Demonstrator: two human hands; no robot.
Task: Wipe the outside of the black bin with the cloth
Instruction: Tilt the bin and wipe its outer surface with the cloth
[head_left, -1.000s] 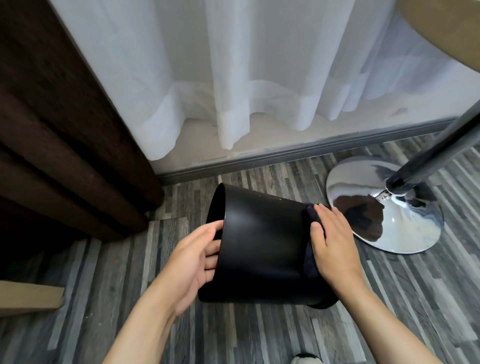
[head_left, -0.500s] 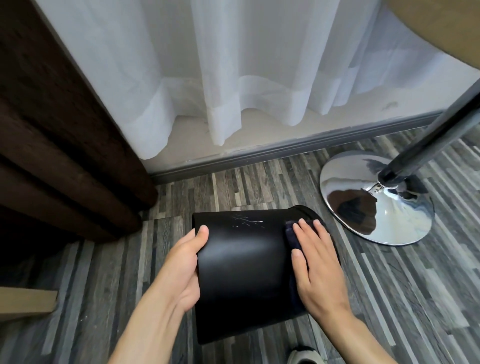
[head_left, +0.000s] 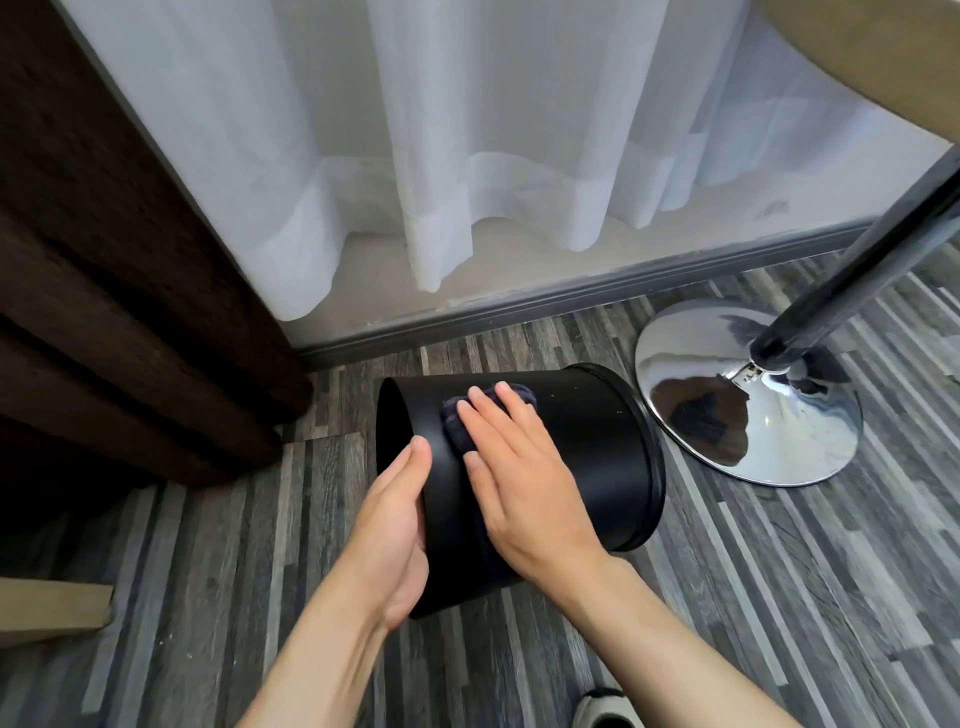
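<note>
In the middle of the frame the right hand (head_left: 524, 483) lies flat, palm down and fingers spread, pressing a dark cloth (head_left: 460, 423) against the upper side of the black bin (head_left: 587, 457); this grip is an open palm pushing down, not curled round anything, and only a bunched edge of the cloth shows past the fingertips toward the upper left. Just beside it, the left hand (head_left: 395, 525) braces the bin's left end, palm against the rim and thumb lying along the edge; its fingers are hidden behind the rim, so I cannot tell whether this grip is closed on it or merely pressed flat. The bin lies tipped on its side over the striped grey floor (head_left: 779, 597), one round end facing the left of the frame and the lipped end pointing right. Near that right end, slightly apart, stands a shiny chrome base (head_left: 727, 415) with a dark pole (head_left: 857, 270) rising toward the upper right corner. Along the top hangs a sheer white curtain (head_left: 467, 156), and a dark brown curtain (head_left: 104, 286) fills the left side. At the bottom edge the toe of a shoe (head_left: 602, 709) shows.
</note>
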